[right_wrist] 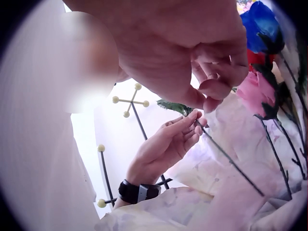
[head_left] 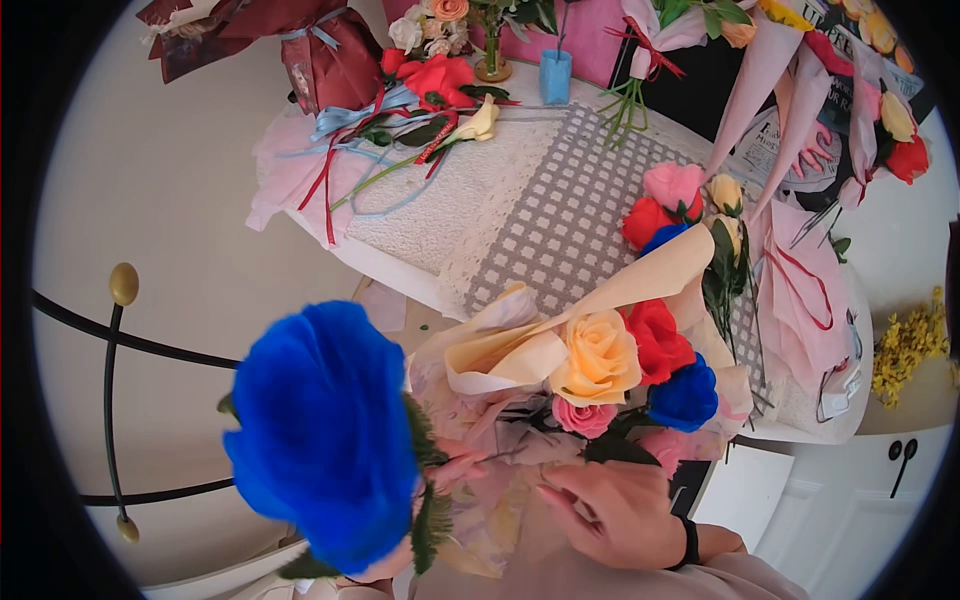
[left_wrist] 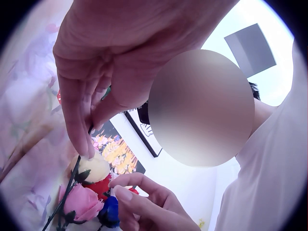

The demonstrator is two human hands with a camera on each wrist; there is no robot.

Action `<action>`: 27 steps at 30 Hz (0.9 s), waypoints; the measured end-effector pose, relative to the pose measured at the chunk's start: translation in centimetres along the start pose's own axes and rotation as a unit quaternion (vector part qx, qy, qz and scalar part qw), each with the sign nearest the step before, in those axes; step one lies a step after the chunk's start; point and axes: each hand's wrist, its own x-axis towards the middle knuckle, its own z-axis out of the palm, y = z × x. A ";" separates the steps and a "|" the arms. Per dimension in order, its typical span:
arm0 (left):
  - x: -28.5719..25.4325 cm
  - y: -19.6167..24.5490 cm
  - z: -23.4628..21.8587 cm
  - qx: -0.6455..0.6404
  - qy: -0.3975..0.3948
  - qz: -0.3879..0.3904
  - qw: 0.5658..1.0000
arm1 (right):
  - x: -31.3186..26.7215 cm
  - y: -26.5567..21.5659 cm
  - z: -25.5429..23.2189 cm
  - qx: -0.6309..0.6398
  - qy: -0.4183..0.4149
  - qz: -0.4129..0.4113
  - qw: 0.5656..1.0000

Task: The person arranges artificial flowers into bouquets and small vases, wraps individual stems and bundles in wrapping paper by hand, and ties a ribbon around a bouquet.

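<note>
A large blue rose [head_left: 320,430] on a dark leafy stem [right_wrist: 231,159] fills the left of the head view. My left hand [right_wrist: 166,147] pinches that stem just under the leaf. Before me lies a bouquet in printed wrapping paper [head_left: 470,545]: a peach rose [head_left: 595,357], a red rose [head_left: 658,342], another blue rose [head_left: 685,392] and a pink rose [head_left: 583,416]. Below these blooms, close over the wrapping, my right hand [head_left: 615,515] has its fingers loosely bent, with nothing visible in its grasp.
Beyond the bouquet is a white table [head_left: 400,225] with a grey patterned runner [head_left: 545,220]. A calla lily [head_left: 478,122], ribbons and more roses lie on it. Wrapped bouquets [head_left: 330,60] stand at its back. A black rack [head_left: 110,400] with gold knobs rises at left.
</note>
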 end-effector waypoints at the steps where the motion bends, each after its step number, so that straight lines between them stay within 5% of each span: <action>1: 0.1 0.1 0.0 0.005 -0.005 0.003 1.000 | 0.0 0.1 0.1 0.001 0.001 0.000 1.000; 10: 0.2 0.4 0.7 0.043 -0.051 0.030 0.997 | -0.3 0.9 0.5 -0.002 -0.006 -0.024 1.000; 16: 0.0 1.7 1.0 0.071 -0.060 0.034 0.995 | -0.7 0.5 0.0 0.032 -0.006 0.057 0.998; 18: -0.3 1.9 1.4 0.064 -0.075 -0.010 0.995 | -0.9 0.7 0.6 0.050 0.096 0.027 0.994; 24: -0.8 0.9 2.1 0.048 -0.096 -0.052 0.993 | 0.2 1.1 2.0 -0.012 0.162 -0.126 0.979; 27: -0.6 1.1 2.2 0.046 -0.075 -0.025 0.996 | 0.2 0.2 0.4 -0.112 0.069 -0.153 0.979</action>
